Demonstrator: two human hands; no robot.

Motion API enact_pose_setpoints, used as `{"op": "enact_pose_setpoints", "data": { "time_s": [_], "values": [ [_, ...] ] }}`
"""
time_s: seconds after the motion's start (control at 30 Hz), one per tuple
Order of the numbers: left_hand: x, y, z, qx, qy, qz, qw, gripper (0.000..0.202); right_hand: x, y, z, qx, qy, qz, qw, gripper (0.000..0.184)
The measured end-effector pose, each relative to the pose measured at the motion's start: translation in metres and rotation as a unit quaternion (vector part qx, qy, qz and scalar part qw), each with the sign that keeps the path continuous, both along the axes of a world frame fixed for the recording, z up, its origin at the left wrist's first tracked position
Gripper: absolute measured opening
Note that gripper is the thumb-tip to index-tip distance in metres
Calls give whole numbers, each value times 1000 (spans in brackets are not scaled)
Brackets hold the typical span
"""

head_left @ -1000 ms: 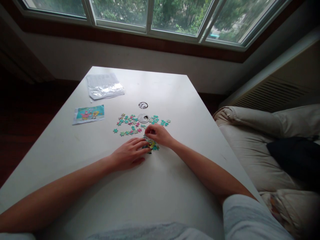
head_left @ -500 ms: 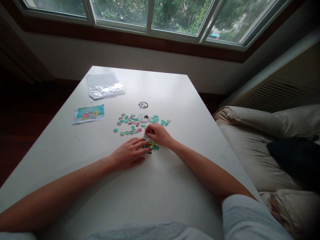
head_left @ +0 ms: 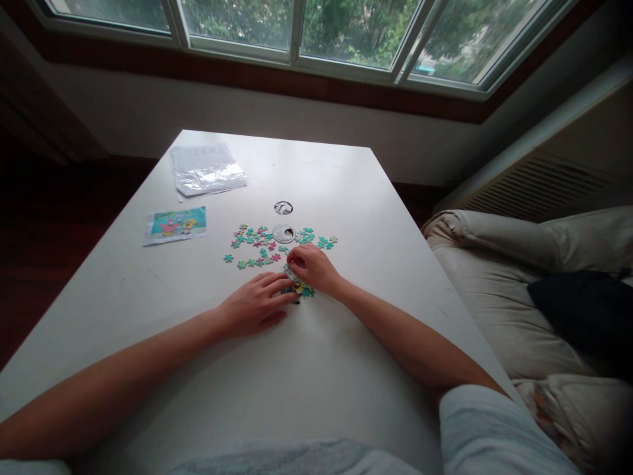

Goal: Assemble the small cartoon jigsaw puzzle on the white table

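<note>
See L hand point(head_left: 253, 303) palm down over white tbl point(head_left: 316, 382), fingers stretched out & slightly apart, tips resting on joined jigsaw pcs point(head_left: 299, 285); gripping nothing visible. See R hand point(head_left: 312, 265) at far edge of same joined pcs, w/ thumb & index curled tog.; can't tell if pinching a pc b/w tips, too small to make out. Find joined pcs nr middle of tbl, partly covered by L hand, showing a yellow cartoon figure & teal bits. Spot loose jigsaw pcs point(head_left: 251, 239) farther out, mostly teal & pale green w/ some pink, scattered in clusters beyond both hands. Note cable grommet cap point(head_left: 283, 235), w/ off-centre opening, amid loose pcs, & round cable hole point(head_left: 283, 208) just past cap, apart from it. Over to L, see picture card point(head_left: 178, 225) w/ pink & yellow cartoon figures on teal bkgd, lying flat, well apart from pcs. Farther back, see clear plastic bag point(head_left: 210, 177) w/ paper, nr far L corner. Beyond tbl, see sliding window point(head_left: 294, 36) w/ trees point(head_left: 237, 23) outside; to R, beige sofa point(head_left: 484, 277) w/ dark cloth point(head_left: 583, 316) on top.
</note>
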State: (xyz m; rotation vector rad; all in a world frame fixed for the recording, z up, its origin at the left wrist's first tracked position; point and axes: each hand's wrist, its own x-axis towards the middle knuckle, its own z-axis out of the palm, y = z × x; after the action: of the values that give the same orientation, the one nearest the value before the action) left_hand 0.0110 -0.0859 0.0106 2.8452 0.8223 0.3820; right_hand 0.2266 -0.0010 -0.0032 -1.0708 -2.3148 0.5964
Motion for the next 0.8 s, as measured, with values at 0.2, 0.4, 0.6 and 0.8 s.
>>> {"op": "enact_pose_setpoints", "data": {
  "time_s": [0.2,0.4,0.6,0.8],
  "values": [
    [0,0,0,-3,-4,-1,1000,43,2,0,-1,5,-14,19,1000,5],
    [-1,0,0,-3,0,1,1000,44,4,2,0,18,-24,-2,1000,5],
    [-1,0,1,-1,2,5,1000,44,9,4,2,1,-21,4,1000,4],
    [-1,0,1,-2,5,2,1000,44,8,2,1,5,-22,13,1000,5]
  ]
}}
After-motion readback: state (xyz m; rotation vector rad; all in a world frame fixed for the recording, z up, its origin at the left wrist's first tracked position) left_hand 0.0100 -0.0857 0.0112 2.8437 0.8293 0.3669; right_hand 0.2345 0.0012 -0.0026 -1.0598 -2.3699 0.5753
